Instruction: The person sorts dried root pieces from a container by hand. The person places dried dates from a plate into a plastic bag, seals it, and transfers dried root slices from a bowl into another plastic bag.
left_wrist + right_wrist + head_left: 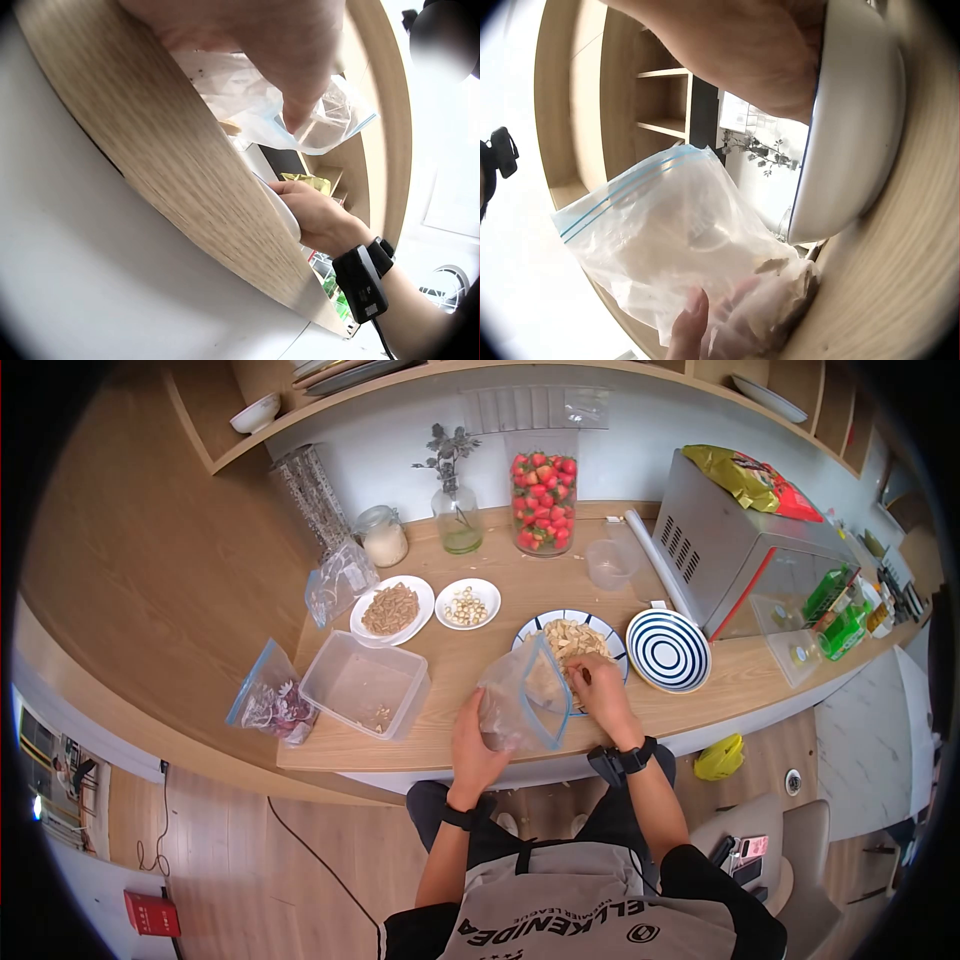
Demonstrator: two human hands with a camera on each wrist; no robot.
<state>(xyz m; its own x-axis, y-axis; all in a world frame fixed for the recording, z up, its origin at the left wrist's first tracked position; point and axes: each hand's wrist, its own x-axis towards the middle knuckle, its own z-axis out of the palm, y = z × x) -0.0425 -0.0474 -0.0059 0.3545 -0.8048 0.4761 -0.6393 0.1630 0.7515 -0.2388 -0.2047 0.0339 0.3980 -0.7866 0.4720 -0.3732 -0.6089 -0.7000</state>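
My left hand [474, 745] grips a clear zip bag [512, 705] with a blue seal, its thumb on the near side and fingers showing through the plastic. The bag's mouth gapes toward the bowl, and a few pale pieces show low inside it in the right wrist view. Right beside it, a blue-lined white bowl [859, 127] holds a heap of pale dried slices [572, 637]. My right hand [603, 695] reaches over the bowl's near rim with curled fingers down at the slices. The rim hides those fingertips in the right wrist view; I cannot tell whether they hold a slice.
A plastic tub [345, 690] with some crumbs and a bag of dark red pieces [278, 705] stand left. Behind are a plate of brown nuts [390, 609] and a plate of round pale nuts [467, 606]. A striped bowl [669, 650] and an oven [745, 550] are right.
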